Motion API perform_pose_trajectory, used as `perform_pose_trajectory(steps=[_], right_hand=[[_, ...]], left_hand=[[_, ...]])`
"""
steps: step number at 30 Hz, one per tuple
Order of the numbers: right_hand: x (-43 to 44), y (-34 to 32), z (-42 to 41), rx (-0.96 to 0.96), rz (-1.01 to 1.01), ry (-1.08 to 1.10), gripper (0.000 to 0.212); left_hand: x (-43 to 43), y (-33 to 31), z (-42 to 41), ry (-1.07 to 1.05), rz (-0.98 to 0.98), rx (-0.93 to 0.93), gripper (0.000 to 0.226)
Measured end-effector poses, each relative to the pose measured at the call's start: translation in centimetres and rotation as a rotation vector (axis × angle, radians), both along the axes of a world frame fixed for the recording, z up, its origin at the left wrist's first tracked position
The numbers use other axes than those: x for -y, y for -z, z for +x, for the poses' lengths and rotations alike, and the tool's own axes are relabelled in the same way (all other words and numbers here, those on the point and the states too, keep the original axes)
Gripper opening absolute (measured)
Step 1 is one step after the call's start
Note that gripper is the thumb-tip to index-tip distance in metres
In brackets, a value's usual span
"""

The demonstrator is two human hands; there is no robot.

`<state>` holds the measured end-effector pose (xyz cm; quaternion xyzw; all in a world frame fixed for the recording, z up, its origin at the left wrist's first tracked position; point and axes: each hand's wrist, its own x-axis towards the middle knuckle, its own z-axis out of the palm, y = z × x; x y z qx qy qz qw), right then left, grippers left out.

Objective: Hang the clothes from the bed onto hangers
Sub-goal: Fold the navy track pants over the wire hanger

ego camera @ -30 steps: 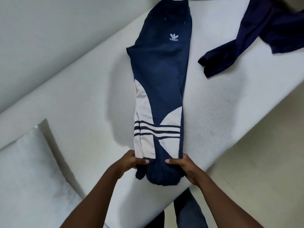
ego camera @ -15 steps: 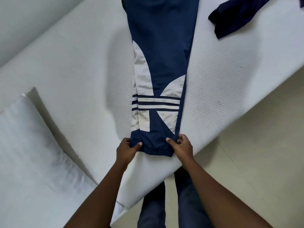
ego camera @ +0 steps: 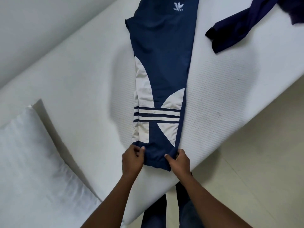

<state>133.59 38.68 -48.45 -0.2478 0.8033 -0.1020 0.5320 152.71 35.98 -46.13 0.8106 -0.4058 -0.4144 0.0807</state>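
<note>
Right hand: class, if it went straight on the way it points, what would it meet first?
The right hand points up-left along the navy trousers whose cuff it grips, so it would likely meet their white-striped leg first; nothing else appears in that line.

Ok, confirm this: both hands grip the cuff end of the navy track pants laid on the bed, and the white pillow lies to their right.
Wrong on the side: the white pillow lies to the left of the navy track pants, as the head view shows. The rest holds: the left hand and right hand both grip the cuff end, with the pants laid on the bed.
</note>
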Motion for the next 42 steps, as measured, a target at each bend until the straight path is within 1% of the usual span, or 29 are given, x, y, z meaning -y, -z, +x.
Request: perform_pose_trajectory(steps=[2, 3, 4, 6, 7, 9, 11, 13, 15, 16, 18, 20, 21, 22, 23, 24, 25, 27, 28, 29, 30, 32, 34, 36, 37, 39, 40, 41, 42], right_hand=[[-0.5, 0.3, 0.3, -0.003, 0.021, -0.005, 0.029], [-0.8, 0.3, 0.6, 0.011, 0.010, 0.012, 0.026], [-0.9, 0.2, 0.9, 0.031, -0.009, 0.038, 0.025], [-1.5, 0.2, 1.3, 0.087, -0.051, 0.077, 0.026], [-1.8, 0.0, 1.5, 0.120, -0.061, 0.094, 0.029], [-1.9, -0.8, 1.8, 0.186, -0.064, 0.142, 0.036], [-1.7, -1.8, 2.1, 0.201, -0.081, 0.125, 0.043], [-1.4, -2.3, 2.5, 0.120, -0.100, 0.004, 0.048], [-1.1, -2.9, 3.0, -0.025, -0.129, -0.135, 0.054], [-0.9, -3.4, 3.2, -0.096, -0.167, -0.191, 0.062], [-0.5, -4.3, 3.3, -0.147, -0.248, -0.329, 0.091], [0.1, -5.3, 3.1, -0.102, -0.287, -0.550, 0.119], [0.5, -5.8, 3.0, -0.074, -0.275, -0.672, 0.127], [0.9, -6.1, 2.8, -0.054, -0.256, -0.778, 0.129], [1.8, -6.5, 2.5, -0.042, -0.224, -0.853, 0.127], [2.6, -6.6, 2.2, -0.025, -0.184, -0.886, 0.117], [3.9, -7.0, 1.8, -0.005, -0.157, -0.869, 0.097], [6.3, -7.9, 0.7, 0.042, -0.203, -0.701, 0.048], [7.8, -8.5, 0.0, 0.055, -0.242, -0.587, 0.034], [9.7, -9.5, -0.9, 0.061, -0.261, -0.500, 0.027], [11.0, -10.3, -1.5, 0.081, -0.265, -0.425, 0.024], [14.6, -12.5, -2.9, 0.122, -0.240, -0.288, 0.025], [17.8, -13.4, -4.3, 0.166, -0.165, -0.216, 0.025], [21.5, -13.2, -5.5, 0.196, -0.038, -0.269, 0.021], [23.4, -13.1, -5.8, 0.210, 0.027, -0.337, 0.016], [29.5, -11.8, -6.5, 0.156, 0.061, -0.540, 0.007], [33.2, -11.3, -7.2, 0.073, 0.050, -0.701, 0.003], [37.2, -11.4, -7.7, -0.016, -0.005, -0.863, 0.013], [41.5, -11.8, -8.2, -0.109, -0.107, -0.980, 0.026]], left_hand=[[-0.1, 0.5, -0.8, 0.107, 0.103, -0.045, 0.035], [-0.2, 0.9, -0.9, 0.140, 0.136, -0.046, 0.035], [-0.2, 1.2, -1.0, 0.149, 0.157, -0.040, 0.030], [0.0, 1.2, -0.9, 0.081, 0.159, -0.036, 0.013], [0.0, 0.9, -0.9, 0.017, 0.128, -0.029, 0.013], [-0.3, -0.9, -0.6, -0.149, -0.012, -0.015, 0.016], [-1.0, -2.5, 0.0, -0.230, -0.136, -0.016, 0.019], [-2.0, -3.3, 0.5, -0.211, -0.137, -0.054, 0.025], [-2.4, -3.5, 1.0, -0.254, -0.108, -0.099, 0.031], [-2.3, -3.6, 1.2, -0.291, -0.084, -0.121, 0.034], [-1.6, -3.9, 1.3, -0.371, 0.026, -0.208, 0.044], [-0.5, -4.5, 1.1, -0.445, 0.158, -0.418, 0.049], [0.2, -4.9, 1.0, -0.464, 0.208, -0.535, 0.047], [1.0, -5.6, 0.9, -0.465, 0.247, -0.646, 0.043], [2.1, -6.4, 0.8, -0.443, 0.274, -0.742, 0.039], [3.1, -7.2, 0.6, -0.415, 0.303, -0.814, 0.035], [4.4, -8.2, 0.5, -0.381, 0.323, -0.863, 0.032], [6.7, -9.5, 0.2, -0.343, 0.348, -0.887, 0.024], [8.1, -10.3, 0.1, -0.341, 0.337, -0.865, 0.019], [9.7, -10.9, 0.1, -0.327, 0.311, -0.821, 0.017], [10.8, -11.0, 0.1, -0.286, 0.286, -0.752, 0.019], [13.3, -10.9, 0.1, -0.167, 0.210, -0.604, 0.022], [15.3, -10.3, 0.0, -0.016, 0.138, -0.407, 0.020], [17.3, -9.0, -0.2, 0.182, 0.103, -0.190, 0.019], [18.0, -8.4, -0.3, 0.245, 0.102, -0.132, 0.018], [20.3, -6.5, -1.0, 0.264, 0.070, -0.121, 0.015], [21.6, -5.6, -1.6, 0.263, 0.045, -0.120, 0.013], [22.7, -5.2, -2.0, 0.268, 0.003, -0.114, 0.012], [23.9, -5.1, -2.4, 0.275, -0.057, -0.101, 0.011]])
